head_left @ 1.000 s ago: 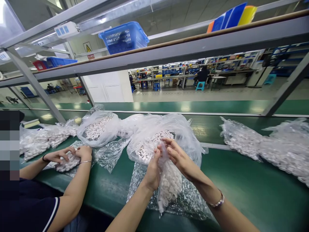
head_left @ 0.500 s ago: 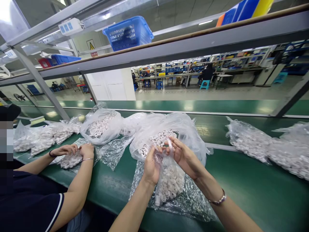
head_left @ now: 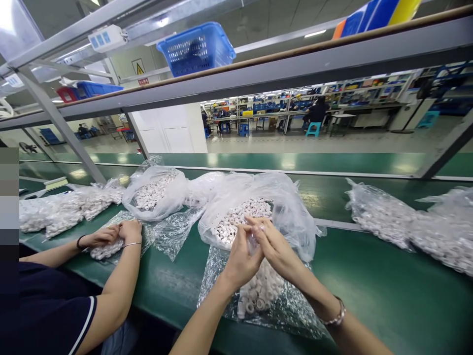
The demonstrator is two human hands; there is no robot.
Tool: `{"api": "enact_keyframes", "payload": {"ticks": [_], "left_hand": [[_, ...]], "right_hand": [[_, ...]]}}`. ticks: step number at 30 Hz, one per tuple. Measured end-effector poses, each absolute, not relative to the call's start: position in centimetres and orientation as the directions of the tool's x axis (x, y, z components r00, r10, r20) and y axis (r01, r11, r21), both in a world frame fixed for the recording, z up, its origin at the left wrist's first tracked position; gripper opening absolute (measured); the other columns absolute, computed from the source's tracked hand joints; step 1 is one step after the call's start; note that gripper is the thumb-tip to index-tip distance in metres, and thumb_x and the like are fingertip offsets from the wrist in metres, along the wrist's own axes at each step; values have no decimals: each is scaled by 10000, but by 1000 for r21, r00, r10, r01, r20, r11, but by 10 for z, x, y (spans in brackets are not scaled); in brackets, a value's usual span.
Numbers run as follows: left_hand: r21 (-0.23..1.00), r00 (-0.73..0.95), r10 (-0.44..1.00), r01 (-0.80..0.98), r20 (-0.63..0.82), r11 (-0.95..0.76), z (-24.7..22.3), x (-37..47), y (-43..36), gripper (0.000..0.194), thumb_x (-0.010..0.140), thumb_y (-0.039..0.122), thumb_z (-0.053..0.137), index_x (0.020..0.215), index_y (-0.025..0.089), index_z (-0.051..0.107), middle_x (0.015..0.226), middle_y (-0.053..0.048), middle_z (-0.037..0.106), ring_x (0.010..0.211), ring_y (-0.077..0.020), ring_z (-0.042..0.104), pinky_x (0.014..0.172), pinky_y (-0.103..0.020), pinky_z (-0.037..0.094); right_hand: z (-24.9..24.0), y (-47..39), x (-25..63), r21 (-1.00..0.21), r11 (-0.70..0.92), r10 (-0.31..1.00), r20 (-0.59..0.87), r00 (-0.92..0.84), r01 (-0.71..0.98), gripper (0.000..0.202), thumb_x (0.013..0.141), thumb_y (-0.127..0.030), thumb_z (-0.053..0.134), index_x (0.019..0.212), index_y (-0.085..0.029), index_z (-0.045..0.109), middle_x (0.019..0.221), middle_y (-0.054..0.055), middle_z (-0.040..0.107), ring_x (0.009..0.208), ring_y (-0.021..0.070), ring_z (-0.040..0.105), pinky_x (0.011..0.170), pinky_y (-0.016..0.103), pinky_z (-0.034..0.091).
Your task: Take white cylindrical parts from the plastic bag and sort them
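A clear bag of white ring-shaped parts (head_left: 260,291) lies on flat clear plastic bags (head_left: 295,313) near the table's front edge. My left hand (head_left: 242,259) and my right hand (head_left: 273,246) meet over its top, fingers closed on the gathered plastic of its neck. The fingertips of both hands touch or overlap, and most of the neck is hidden between them. Just beyond, a large open bag (head_left: 291,212) holds a heap of small white parts (head_left: 236,219).
To the left, a co-worker's hands (head_left: 118,234) rest on a small bag. Another open bag (head_left: 153,192) of parts stands behind them. Filled bags lie at the far left (head_left: 70,209) and right (head_left: 391,214). A shelf (head_left: 266,74) with a blue basket (head_left: 199,49) crosses above.
My two hands have come closer together and closed over the bag's neck; my right fingers, spread before, now fold against the left ones. The co-worker's hands have shifted slightly.
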State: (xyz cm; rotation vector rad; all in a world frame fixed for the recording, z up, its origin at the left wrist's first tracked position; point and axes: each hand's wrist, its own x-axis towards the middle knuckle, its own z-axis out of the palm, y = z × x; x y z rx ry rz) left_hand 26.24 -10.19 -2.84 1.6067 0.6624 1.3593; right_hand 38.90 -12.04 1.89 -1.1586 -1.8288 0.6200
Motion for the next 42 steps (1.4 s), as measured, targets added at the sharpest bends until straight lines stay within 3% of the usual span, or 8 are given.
{"api": "enact_keyframes", "payload": {"ticks": [6, 10, 16, 20, 23, 30, 36, 42], "left_hand": [[909, 454, 836, -399, 308, -118, -22, 246, -94, 268, 897, 361, 642, 1063, 203, 504, 985, -67, 648, 956, -211, 618, 890, -330, 443], [844, 540, 811, -524, 226, 113, -25, 242, -85, 144, 849, 309, 632, 869, 180, 574, 776, -31, 628, 761, -174, 596, 783, -298, 444], [868, 465, 879, -474, 105, 147, -23, 244, -83, 97, 801, 237, 630, 802, 177, 554, 663, 36, 508, 609, -95, 457, 615, -206, 362], [941, 350, 916, -329, 195, -75, -13, 243, -90, 178, 849, 322, 670, 901, 173, 589, 740, 14, 570, 704, -111, 519, 664, -207, 393], [940, 358, 914, -335, 193, -67, -12, 241, -93, 278, 894, 430, 624, 997, 174, 584, 754, 5, 586, 677, -118, 551, 658, -230, 463], [896, 406, 904, -440, 133, 66, -22, 235, -82, 473, 815, 451, 734, 1186, 185, 613, 909, -24, 598, 667, -98, 545, 557, -194, 492], [871, 442, 886, -480, 138, 104, -35, 231, -74, 370, 814, 396, 764, 1085, 162, 669, 905, -33, 636, 708, -81, 555, 609, -156, 435], [837, 447, 884, -529, 132, 142, -38, 231, -74, 308, 845, 359, 740, 1078, 180, 646, 887, -9, 604, 672, -71, 547, 591, -167, 441]], "right_hand": [[33, -116, 403, -920, 305, 940, 248, -235, 245, 381, 1050, -475, 354, 1244, -269, 608, 1078, 58, 601, 910, 198, 574, 807, 345, 510], [47, -124, 406, -846, 445, 835, 274, -477, 293, 374, 1062, -430, 330, 1078, -242, 652, 1044, 58, 559, 860, 178, 557, 783, 325, 515], [41, -132, 408, -375, 616, 787, 312, -532, 692, 255, 1040, -234, 357, 1110, -226, 602, 1164, 102, 502, 894, 197, 553, 723, 329, 506], [21, -126, 406, 90, 500, 775, 396, -492, 861, 228, 946, -84, 427, 1011, -170, 628, 1028, 132, 539, 833, 248, 520, 619, 344, 447], [13, -122, 400, 265, 395, 753, 455, -475, 880, 231, 891, -22, 441, 839, -163, 616, 901, 121, 547, 842, 273, 491, 682, 386, 442], [10, -124, 389, 251, 432, 709, 500, -498, 866, 299, 826, 83, 400, 847, -136, 603, 892, 108, 540, 795, 235, 458, 690, 349, 426], [11, -125, 387, 148, 491, 712, 500, -494, 858, 272, 835, 74, 410, 883, -120, 593, 881, 97, 515, 803, 231, 437, 678, 331, 421], [14, -126, 390, 206, 523, 674, 494, -549, 827, 257, 832, 72, 420, 890, -107, 595, 856, 86, 497, 761, 220, 404, 657, 335, 392]]}}
